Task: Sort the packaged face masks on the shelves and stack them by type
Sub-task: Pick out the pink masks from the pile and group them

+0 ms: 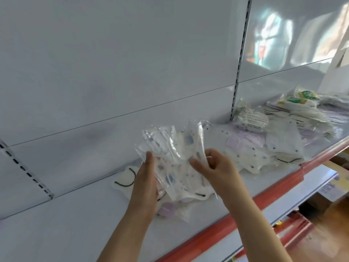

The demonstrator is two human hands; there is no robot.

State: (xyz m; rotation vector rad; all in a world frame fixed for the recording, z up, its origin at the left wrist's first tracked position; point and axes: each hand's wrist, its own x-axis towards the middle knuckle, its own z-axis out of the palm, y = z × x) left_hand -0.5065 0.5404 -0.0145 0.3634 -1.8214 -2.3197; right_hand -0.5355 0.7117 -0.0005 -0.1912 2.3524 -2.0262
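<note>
Sorting step under way: left hand (146, 183) cradles a fanned bundle of clear-wrapped white dotted face masks (175, 167) above the white metal shelf (79, 224), right hand (211, 165) pinches one packet's edge; next, probably, peel it off for its matching stack.

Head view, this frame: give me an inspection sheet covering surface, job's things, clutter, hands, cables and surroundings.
Surface: white shelf with a red front edge.
Job's things: held bundle of packaged masks with blue and grey spots, raised above the shelf; small pile beneath it with a lilac mask; single pale mask lying to the left; large mixed heap to the right, green-labelled packs on top.
Clutter: nothing seen.
Hands: left hand grips the bundle's left side; right hand pinches its right edge.
Cables: nothing seen.
Surroundings: white back panel with slotted uprights; lower shelf at right; wooden floor below.
</note>
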